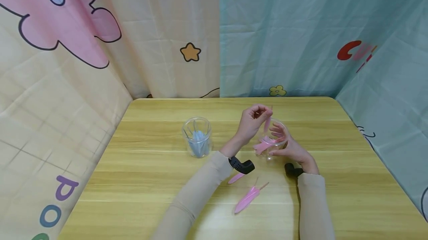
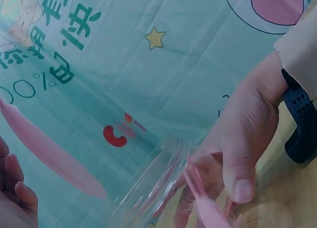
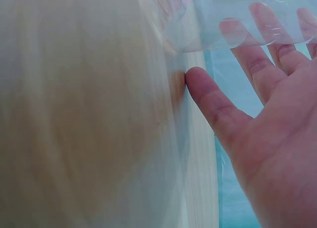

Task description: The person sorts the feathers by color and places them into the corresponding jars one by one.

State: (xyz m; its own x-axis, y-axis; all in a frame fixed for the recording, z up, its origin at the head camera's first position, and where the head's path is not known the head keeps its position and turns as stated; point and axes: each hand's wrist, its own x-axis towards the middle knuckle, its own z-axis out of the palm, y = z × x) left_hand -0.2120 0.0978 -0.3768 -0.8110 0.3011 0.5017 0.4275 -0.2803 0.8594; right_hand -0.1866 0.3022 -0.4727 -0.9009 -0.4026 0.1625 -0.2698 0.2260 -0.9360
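My left hand [image 1: 251, 121] pinches a pink feather [image 1: 267, 125] near its quill, vane hanging down, over the mouth of a clear plastic cup [image 1: 269, 155]. In the left wrist view this feather [image 2: 54, 154] slants beside the cup's rim [image 2: 148, 186]. Pink feathers [image 1: 263, 146] lie inside that cup. Around its right side, my right hand [image 1: 290, 147] has its fingers and thumb spread. The right wrist view shows fingertips through the clear wall [image 3: 213, 32], with the thumb [image 3: 210, 97] apart from it.
A second clear cup [image 1: 184, 132] holding blue feathers [image 1: 199, 144] stands to the left. On the wooden table [image 1: 140, 195], pink feathers [image 1: 247, 200] lie in front of the hands, with another pink feather [image 1: 236, 178] partly under the left wrist. Patterned curtains [image 1: 160, 28] surround the table.
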